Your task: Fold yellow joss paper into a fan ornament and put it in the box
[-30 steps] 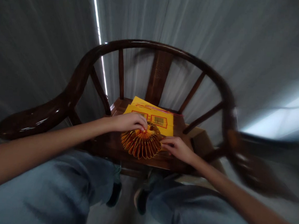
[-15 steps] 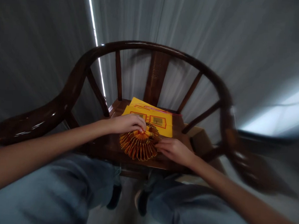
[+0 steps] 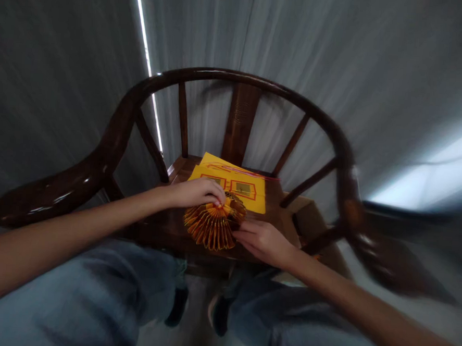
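Pinching pleated paper (image 3: 214, 232), lower centre, with left hand (image 3: 203, 193) and seemingly right hand (image 3: 265, 242); probably arranging folds, next needing steady hold.

The whole scene is rather dim and has a cool grey tone. At the upper left, a thin line of light (image 3: 146, 53) runs bright and almost white against the grey wall (image 3: 302, 36), while a pale glow (image 3: 430, 167) at the right side is washed out. Small white reflections shine on the polished left armrest (image 3: 54, 185), and soft shadows lie on the wall behind the chair back (image 3: 239, 124). Near the middle, the pleated gold paper (image 3: 212, 226) is the clearer part, with warm glints. Toward the borders everything is stretched; the right armrest (image 3: 399, 264) is smeared, and its outline is perhaps not reliable.
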### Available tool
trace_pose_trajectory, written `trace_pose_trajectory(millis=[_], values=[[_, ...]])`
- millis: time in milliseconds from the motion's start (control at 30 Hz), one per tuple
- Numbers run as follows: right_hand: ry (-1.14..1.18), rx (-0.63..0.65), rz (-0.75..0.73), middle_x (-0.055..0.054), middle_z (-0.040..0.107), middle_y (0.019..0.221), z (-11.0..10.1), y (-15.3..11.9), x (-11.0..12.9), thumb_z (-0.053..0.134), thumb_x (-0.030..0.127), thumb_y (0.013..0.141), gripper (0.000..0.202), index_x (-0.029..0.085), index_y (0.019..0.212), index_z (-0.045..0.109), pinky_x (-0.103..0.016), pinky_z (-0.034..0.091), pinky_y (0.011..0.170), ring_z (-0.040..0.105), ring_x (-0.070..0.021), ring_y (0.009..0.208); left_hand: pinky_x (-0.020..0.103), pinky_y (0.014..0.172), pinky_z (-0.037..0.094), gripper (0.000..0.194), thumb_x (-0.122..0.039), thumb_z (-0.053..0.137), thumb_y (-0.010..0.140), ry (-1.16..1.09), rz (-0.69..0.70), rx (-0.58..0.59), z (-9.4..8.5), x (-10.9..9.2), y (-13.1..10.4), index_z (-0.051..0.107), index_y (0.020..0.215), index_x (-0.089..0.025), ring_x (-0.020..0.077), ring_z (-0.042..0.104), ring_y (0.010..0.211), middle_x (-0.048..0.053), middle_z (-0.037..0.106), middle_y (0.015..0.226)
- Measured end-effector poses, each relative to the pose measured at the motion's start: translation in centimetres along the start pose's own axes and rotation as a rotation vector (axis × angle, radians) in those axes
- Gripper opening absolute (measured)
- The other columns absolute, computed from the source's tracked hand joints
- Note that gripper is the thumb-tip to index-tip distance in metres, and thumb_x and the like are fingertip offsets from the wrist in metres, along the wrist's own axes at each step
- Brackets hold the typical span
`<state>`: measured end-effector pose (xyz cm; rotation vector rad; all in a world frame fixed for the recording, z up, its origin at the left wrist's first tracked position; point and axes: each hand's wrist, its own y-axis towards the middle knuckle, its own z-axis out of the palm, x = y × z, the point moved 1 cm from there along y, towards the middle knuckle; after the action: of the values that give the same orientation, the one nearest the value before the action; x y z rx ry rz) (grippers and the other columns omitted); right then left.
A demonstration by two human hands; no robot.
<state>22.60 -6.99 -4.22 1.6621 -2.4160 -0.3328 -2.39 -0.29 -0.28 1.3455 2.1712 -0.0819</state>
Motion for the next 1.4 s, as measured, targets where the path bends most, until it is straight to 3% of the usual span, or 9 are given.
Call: trace_pose_trajectory(millis=[267,567,667,833,1000,1167,1400], values=[[0.145,-0.047,0.176,-0.005,0.068,0.093,0.5,0.0,-0.4,0.049,0.015,0.095,0.021,0.019,0.104,0.068,-0.023,0.048,0.068,0.065,-0.0146,0.079,0.027,0.086,0.048,0.018,-0.017,0.055,0.093,0.001,-0.019,0.016,-0.1,-0.2,0.0,0.072,0.095,-0.019,0.015,0.066,0.093,0.005,0.074,0.1],[0.258,-0.217,0.366,-0.004,0.069,0.087,0.7,0.8,-0.3,0.056,0.008,0.089,0.02,0.019,0.095,0.072,-0.024,0.048,0.069,0.065,-0.0157,0.08,0.028,0.086,0.048,0.019,-0.014,0.055,0.091,0.044,-0.026,0.002,0.1,-0.5,0.2,0.073,0.095,-0.019,0.015,0.066,0.091,0.005,0.074,0.101],[0.201,-0.186,0.306,-0.004,0.068,0.086,0.5,1.0,-0.3,0.054,0.012,0.092,0.019,0.019,0.097,0.071,-0.024,0.047,0.069,0.064,-0.0152,0.079,0.028,0.084,0.048,0.019,-0.014,0.055,0.091,0.032,-0.03,0.0,0.2,-0.4,0.2,0.073,0.093,-0.019,0.0148,0.066,0.09,0.004,0.073,0.098],[0.04,-0.053,0.063,-0.007,0.065,0.088,0.0,1.2,-0.1,0.043,0.018,0.099,0.024,0.016,0.104,0.066,-0.026,0.048,0.068,0.061,-0.0159,0.077,0.026,0.082,0.049,0.018,-0.015,0.055,0.091,-0.003,-0.025,-0.012,0.3,-0.3,0.3,0.073,0.09,-0.018,0.0139,0.066,0.087,0.004,0.073,0.095],[-0.072,-0.076,-0.012,-0.01,0.064,0.086,0.1,1.0,0.3,0.04,0.017,0.099,0.025,0.013,0.107,0.064,-0.032,0.05,0.073,0.059,-0.0191,0.078,0.026,0.082,0.049,0.018,-0.013,0.054,0.091,-0.021,-0.019,0.002,0.3,-0.2,0.2,0.072,0.091,-0.018,0.0137,0.066,0.088,0.004,0.073,0.094],[0.005,-0.096,0.058,-0.008,0.064,0.089,0.5,0.8,0.3,0.041,0.016,0.099,0.025,0.014,0.109,0.064,-0.028,0.049,0.069,0.06,-0.0172,0.078,0.027,0.083,0.048,0.018,-0.013,0.055,0.09,-0.005,-0.041,0.002,0.2,-0.1,0.3,0.072,0.09,-0.018,0.0145,0.066,0.089,0.004,0.073,0.093],[0.214,-0.2,0.333,-0.004,0.067,0.088,0.7,1.8,-0.5,0.052,0.006,0.09,0.022,0.018,0.097,0.069,-0.026,0.049,0.073,0.063,-0.0158,0.081,0.027,0.086,0.047,0.017,-0.017,0.056,0.091,0.011,-0.02,-0.036,0.6,0.2,0.3,0.072,0.092,-0.021,0.014,0.065,0.091,0.003,0.073,0.098]])
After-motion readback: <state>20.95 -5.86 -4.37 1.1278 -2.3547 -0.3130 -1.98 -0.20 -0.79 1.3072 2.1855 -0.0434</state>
